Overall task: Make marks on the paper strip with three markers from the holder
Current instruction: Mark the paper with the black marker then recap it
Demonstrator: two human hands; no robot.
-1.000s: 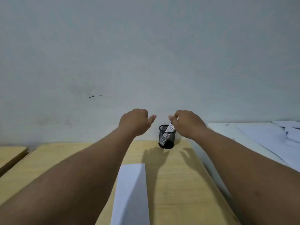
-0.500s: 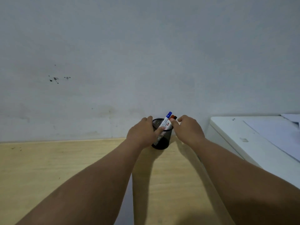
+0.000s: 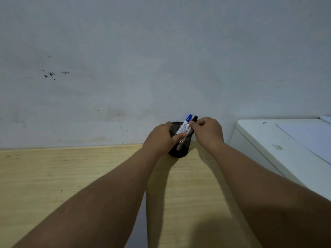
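Hands at the mesh holder
Left hand (image 3: 160, 139) wraps the black wire-mesh cup (image 3: 180, 151); right hand (image 3: 207, 131) fingertips pinch the black-capped marker (image 3: 195, 118) beside the blue-capped one (image 3: 186, 123).

The pen holder (image 3: 180, 149) is black wire mesh, matt and see-through. The blue-capped marker (image 3: 185, 125) has a smooth white plastic barrel with printed label; its cap looks slightly glossy. The tabletop (image 3: 53, 176) is pale wood, smooth, with faint grain. The far wall (image 3: 161, 59) is matt, scuffed paint. The right cabinet (image 3: 268, 144) looks smooth white.
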